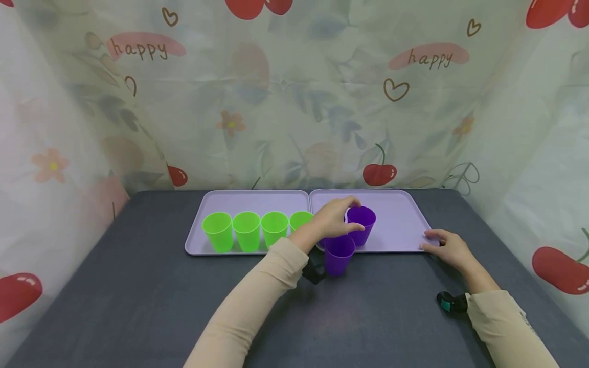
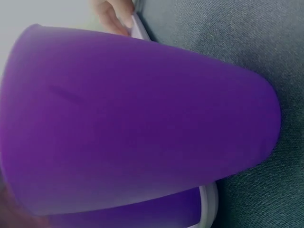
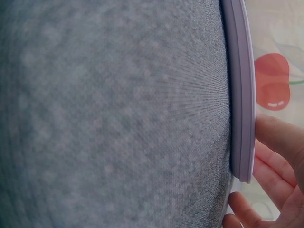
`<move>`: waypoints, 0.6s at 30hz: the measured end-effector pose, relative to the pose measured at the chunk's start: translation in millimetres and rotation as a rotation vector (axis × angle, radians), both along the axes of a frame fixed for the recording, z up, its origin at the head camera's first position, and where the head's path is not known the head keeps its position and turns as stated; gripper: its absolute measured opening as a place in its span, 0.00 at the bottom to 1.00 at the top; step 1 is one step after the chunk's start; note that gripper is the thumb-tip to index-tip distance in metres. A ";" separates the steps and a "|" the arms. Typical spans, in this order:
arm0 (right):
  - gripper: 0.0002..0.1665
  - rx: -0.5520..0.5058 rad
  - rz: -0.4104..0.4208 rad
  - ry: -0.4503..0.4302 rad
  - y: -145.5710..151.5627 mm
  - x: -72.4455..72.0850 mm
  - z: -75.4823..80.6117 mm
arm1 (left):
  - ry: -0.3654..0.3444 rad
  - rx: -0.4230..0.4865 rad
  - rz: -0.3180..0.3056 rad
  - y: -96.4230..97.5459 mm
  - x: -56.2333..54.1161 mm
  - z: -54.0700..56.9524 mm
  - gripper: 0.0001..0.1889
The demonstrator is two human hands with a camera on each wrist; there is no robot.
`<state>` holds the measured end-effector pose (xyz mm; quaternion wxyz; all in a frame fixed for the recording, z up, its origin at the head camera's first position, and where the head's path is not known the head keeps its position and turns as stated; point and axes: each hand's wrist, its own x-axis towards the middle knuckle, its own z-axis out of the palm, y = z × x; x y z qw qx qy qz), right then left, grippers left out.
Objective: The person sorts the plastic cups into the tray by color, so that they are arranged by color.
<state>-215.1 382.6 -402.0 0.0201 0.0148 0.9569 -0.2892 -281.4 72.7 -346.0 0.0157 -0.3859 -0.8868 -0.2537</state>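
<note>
My left hand reaches over the right tray and grips a purple cup near its rim, thumb across the front and fingers behind. Another purple cup stands upright on the table before the tray's front edge, under that hand. It fills much of the left wrist view, with part of a purple cup behind it. At the front right corner of the lilac tray, my right hand holds the rim between thumb and fingers. Slivers of purple show beside my left wrist, mostly hidden.
A second lilac tray adjoins on the left, with several green cups in a row; my left hand partly covers the rightmost. Grey cloth covers the table. A printed curtain hangs behind and at both sides.
</note>
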 end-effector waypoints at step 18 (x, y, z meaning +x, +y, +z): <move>0.33 0.000 0.001 0.002 -0.3 -0.1 0.2 | 0.031 -0.079 0.040 1.5 4.6 0.9 0.31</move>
